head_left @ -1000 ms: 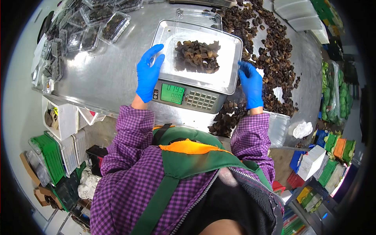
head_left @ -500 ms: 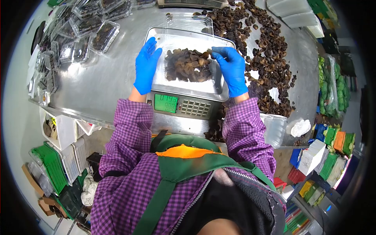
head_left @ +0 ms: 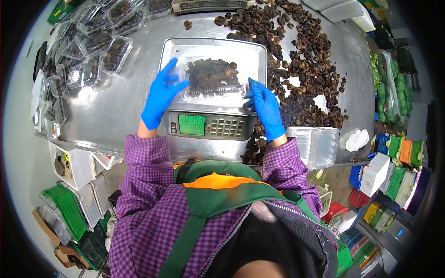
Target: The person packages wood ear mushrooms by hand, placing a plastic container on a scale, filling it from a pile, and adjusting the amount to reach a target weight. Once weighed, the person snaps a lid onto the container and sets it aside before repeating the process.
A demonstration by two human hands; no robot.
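my left hand [head_left: 160, 97], fingers spread, and right hand [head_left: 265, 105], grip unclear, flank the mushroom box [head_left: 212, 81], lying left-right on the scale [head_left: 176, 53]; digits [head_left: 192, 125] unreadable.

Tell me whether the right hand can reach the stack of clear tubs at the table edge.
Probably yes. The stack of clear tubs sits uncovered just beside that arm; the right hand is only busy at the box on the scale.

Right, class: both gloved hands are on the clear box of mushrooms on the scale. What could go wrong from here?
The left hand and right hand touch the clear box on the scale, so its display may misread. Mushrooms piled against the lid might stop it snapping shut.
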